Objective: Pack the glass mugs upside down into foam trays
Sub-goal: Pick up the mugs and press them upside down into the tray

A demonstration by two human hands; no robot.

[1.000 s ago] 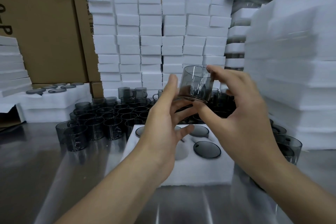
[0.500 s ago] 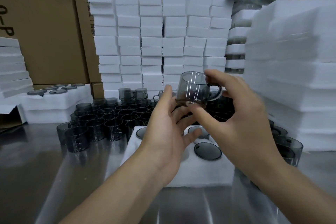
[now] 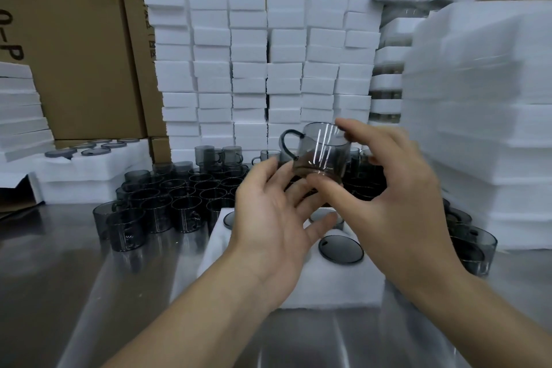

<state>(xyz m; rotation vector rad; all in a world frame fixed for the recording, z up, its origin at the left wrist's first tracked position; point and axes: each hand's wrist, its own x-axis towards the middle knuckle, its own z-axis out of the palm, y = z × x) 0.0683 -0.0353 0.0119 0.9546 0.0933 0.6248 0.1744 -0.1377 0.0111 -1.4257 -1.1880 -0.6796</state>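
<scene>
Your right hand (image 3: 397,203) pinches the glass mug (image 3: 324,149), thumb under its thick base and fingers on the rim. Your left hand (image 3: 268,224) is released, fingers spread, tips just beside the base; I cannot tell whether they touch it.

The mug hangs above the far edge of the foam tray (image 3: 328,287), its axis near vertical, apparently mouth up, so it must be flipped end over end before it goes down. Its loop handle (image 3: 286,143) points toward your left hand.

The smoky, smooth glass will be slippery; the white foam is soft and grainy. One seated mug (image 3: 340,248) shows its round base in the tray. Loose mugs (image 3: 179,197) crowd the steel table (image 3: 74,293) behind and left of the tray.
</scene>
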